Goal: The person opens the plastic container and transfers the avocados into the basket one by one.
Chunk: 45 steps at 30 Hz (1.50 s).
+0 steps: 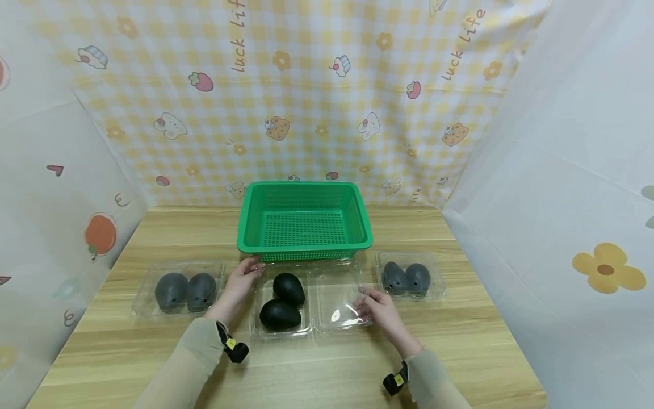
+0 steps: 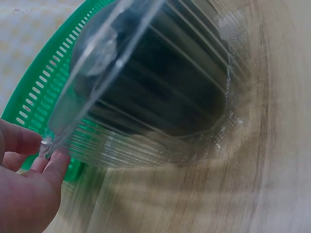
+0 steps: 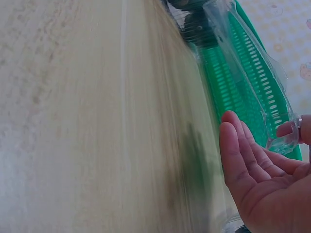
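In the middle of the table an open clear plastic clamshell box holds two dark, smooth, avocado-like fruits in its left half. My left hand pinches the box's far left corner between thumb and fingers; the left wrist view shows that grip on the rim. At the right side, my right hand holds the edge of the raised clear lid. Seen from the right wrist, the thumb lies on the lid's corner, with the other fingers fairly straight on its other side.
A green perforated basket stands just behind the box, against the patterned cloth backdrop. To the left sits a closed clear box with two dark fruits, and to the right a similar closed box with two more.
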Motion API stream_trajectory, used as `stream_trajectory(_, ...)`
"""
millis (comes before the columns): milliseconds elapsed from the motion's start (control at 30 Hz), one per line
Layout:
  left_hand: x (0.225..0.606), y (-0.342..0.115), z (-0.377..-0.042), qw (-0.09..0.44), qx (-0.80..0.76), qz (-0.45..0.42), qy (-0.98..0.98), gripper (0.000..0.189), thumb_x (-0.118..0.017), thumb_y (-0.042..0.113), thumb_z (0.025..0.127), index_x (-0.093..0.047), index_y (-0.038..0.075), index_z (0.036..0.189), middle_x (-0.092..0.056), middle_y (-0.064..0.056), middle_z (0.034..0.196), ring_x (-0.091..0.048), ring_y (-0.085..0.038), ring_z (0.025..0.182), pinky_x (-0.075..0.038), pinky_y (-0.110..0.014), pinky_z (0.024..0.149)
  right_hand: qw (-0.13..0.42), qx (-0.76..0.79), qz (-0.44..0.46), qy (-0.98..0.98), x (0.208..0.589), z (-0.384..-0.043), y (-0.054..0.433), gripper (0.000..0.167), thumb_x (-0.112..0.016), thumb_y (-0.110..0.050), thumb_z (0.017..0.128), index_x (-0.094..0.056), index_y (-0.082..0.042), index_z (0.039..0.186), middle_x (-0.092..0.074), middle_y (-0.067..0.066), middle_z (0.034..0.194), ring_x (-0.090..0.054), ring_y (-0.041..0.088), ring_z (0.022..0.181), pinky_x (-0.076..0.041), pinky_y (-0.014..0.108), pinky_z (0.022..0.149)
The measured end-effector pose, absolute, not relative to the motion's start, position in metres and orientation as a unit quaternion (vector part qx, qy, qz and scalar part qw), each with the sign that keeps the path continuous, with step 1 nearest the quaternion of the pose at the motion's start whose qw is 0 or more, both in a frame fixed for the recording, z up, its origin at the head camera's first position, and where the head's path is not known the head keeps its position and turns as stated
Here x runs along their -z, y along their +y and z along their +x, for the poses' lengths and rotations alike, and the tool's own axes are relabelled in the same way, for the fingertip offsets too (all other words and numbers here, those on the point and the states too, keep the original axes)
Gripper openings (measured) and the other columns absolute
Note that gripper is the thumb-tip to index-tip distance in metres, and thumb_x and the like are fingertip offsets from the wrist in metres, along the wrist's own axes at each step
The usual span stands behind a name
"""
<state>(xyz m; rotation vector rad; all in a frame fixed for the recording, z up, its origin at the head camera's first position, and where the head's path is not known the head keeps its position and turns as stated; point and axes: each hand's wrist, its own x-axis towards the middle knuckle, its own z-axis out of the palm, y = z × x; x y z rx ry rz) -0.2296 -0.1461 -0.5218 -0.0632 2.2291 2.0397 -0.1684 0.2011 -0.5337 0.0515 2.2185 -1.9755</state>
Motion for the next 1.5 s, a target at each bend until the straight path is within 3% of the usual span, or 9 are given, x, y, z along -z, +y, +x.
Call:
stream_trajectory(267, 0.523, -0.149, -0.232, 0.056, -0.678, -0.025, 0.732, 0.045, -0.043, -0.007, 0.096, -0.037, -0.011, 0.141, -0.045, -0.034, 0.133, -0.044, -0.042, 0.125, -0.042, -0.017, 0.077, 0.102, 0.635, 0.013, 0.765, 0.537, -0.173, 0.203, 0.041, -0.044, -0.002, 0.095, -0.047, 0.016, 0.132, -0.066, 0.025, 0.098, -0.061, 0.015, 0.061, -0.044, 0.020, 0.046)
stream_trajectory(467, 0.523, -0.147, -0.230, 0.041, -0.679, -0.026, 0.732, 0.043, -0.045, -0.006, 0.096, -0.039, -0.013, 0.138, -0.047, -0.035, 0.131, -0.048, -0.040, 0.122, -0.044, -0.015, 0.076, 0.105, 0.614, 0.004, 0.783, 0.540, -0.175, 0.205, 0.034, -0.046, -0.002, 0.096, -0.055, 0.016, 0.123, -0.057, 0.010, 0.062, -0.046, 0.012, 0.049, -0.036, 0.021, 0.043)
stream_trajectory(600, 0.522, -0.148, -0.227, 0.038, -0.673, -0.038, 0.738, 0.043, -0.048, -0.003, 0.097, -0.040, -0.012, 0.138, -0.048, -0.034, 0.132, -0.048, -0.037, 0.121, -0.045, -0.016, 0.075, 0.104, 0.588, 0.012, 0.802, 0.542, -0.175, 0.205, 0.027, -0.047, -0.002, 0.094, -0.062, 0.013, 0.112, -0.045, 0.001, 0.052, -0.035, 0.010, 0.043, -0.031, 0.021, 0.041)
stream_trajectory(767, 0.523, -0.150, -0.221, 0.049, -0.655, -0.053, 0.752, 0.047, -0.051, 0.002, 0.098, -0.037, -0.013, 0.141, -0.047, -0.032, 0.132, -0.049, -0.034, 0.117, -0.046, -0.019, 0.078, 0.106, 0.575, 0.015, 0.811, 0.544, -0.175, 0.206, 0.032, -0.048, -0.001, 0.090, -0.062, 0.011, 0.117, -0.045, 0.001, 0.051, -0.035, 0.009, 0.041, -0.030, 0.021, 0.041)
stream_trajectory(933, 0.523, -0.150, -0.214, 0.061, -0.646, -0.057, 0.759, 0.053, -0.054, 0.005, 0.096, -0.034, -0.013, 0.142, -0.050, -0.026, 0.123, -0.052, -0.017, 0.097, -0.047, -0.019, 0.073, 0.104, 0.566, 0.004, 0.818, 0.545, -0.174, 0.205, 0.038, -0.051, 0.000, 0.088, -0.059, 0.013, 0.122, -0.048, 0.003, 0.051, -0.038, 0.010, 0.041, -0.032, 0.022, 0.040)
stream_trajectory(1067, 0.523, -0.149, -0.208, 0.071, -0.656, -0.060, 0.749, 0.057, -0.055, 0.006, 0.096, -0.030, -0.013, 0.144, -0.048, -0.020, 0.119, -0.048, -0.010, 0.092, -0.047, -0.020, 0.070, 0.109, 0.560, 0.003, 0.822, 0.545, -0.175, 0.205, 0.025, -0.053, -0.001, 0.088, -0.063, 0.013, 0.106, -0.048, 0.002, 0.051, -0.038, 0.010, 0.041, -0.032, 0.022, 0.040)
stream_trajectory(1133, 0.522, -0.149, -0.205, 0.075, -0.657, -0.062, 0.748, 0.058, -0.055, 0.006, 0.096, -0.030, -0.012, 0.145, -0.048, -0.018, 0.117, -0.047, -0.009, 0.090, -0.047, -0.021, 0.069, 0.109, 0.559, 0.003, 0.822, 0.544, -0.175, 0.205, 0.025, -0.054, -0.002, 0.087, -0.063, 0.013, 0.105, -0.048, 0.003, 0.052, -0.038, 0.010, 0.041, -0.032, 0.022, 0.040)
stream_trajectory(1300, 0.521, -0.152, -0.198, 0.078, -0.654, -0.063, 0.750, 0.057, -0.056, 0.005, 0.095, -0.032, -0.012, 0.144, -0.049, -0.011, 0.104, -0.048, -0.008, 0.077, -0.045, -0.021, 0.063, 0.107, 0.557, 0.005, 0.823, 0.542, -0.173, 0.205, 0.040, -0.056, -0.005, 0.091, -0.055, 0.014, 0.126, -0.051, 0.006, 0.055, -0.044, 0.013, 0.044, -0.037, 0.023, 0.041)
stream_trajectory(1500, 0.523, -0.155, -0.193, 0.092, -0.673, -0.062, 0.731, 0.056, -0.054, 0.002, 0.095, -0.031, -0.012, 0.144, -0.046, -0.007, 0.098, -0.050, -0.009, 0.071, -0.046, -0.020, 0.059, 0.109, 0.549, 0.016, 0.828, 0.541, -0.173, 0.204, 0.043, -0.058, -0.013, 0.094, -0.054, 0.013, 0.128, -0.053, 0.006, 0.058, -0.049, 0.014, 0.048, -0.041, 0.025, 0.043)
